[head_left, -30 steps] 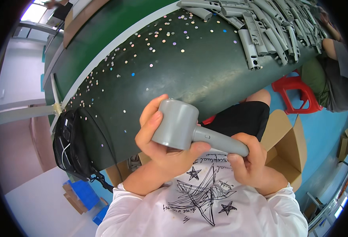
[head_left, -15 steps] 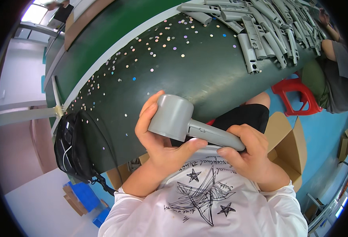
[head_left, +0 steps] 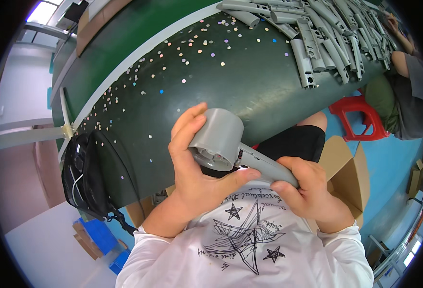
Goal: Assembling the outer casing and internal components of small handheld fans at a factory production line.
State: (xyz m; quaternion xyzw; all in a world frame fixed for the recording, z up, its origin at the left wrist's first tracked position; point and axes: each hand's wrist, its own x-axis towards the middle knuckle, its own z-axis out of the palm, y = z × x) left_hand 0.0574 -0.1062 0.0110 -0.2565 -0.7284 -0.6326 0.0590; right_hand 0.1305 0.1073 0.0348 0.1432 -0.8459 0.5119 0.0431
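Observation:
A grey plastic hair dryer housing (head_left: 222,130) is held in front of my chest, its wide round head to the left and its handle sloping down to the right. My left hand (head_left: 188,161) cups the head, fingers along its far left side and thumb reaching under toward the handle joint. Around the end of the handle (head_left: 269,167), my right hand (head_left: 303,186) is closed. The open end of the head faces me and shows ribbed parts inside. Dark gaps are visible where handle and head meet.
A heap of grey handle shells (head_left: 312,43) covers the far right of the dark green table (head_left: 259,91). Small round stickers dot its far left side. A black bag (head_left: 84,173) sits at the left edge. Right of me are an open cardboard box (head_left: 348,180), a red stool (head_left: 360,117) and a seated person.
The housing has turned in my hands, so the open end of its head now shows its inside. It has shifted slightly right, and both hands keep their hold.

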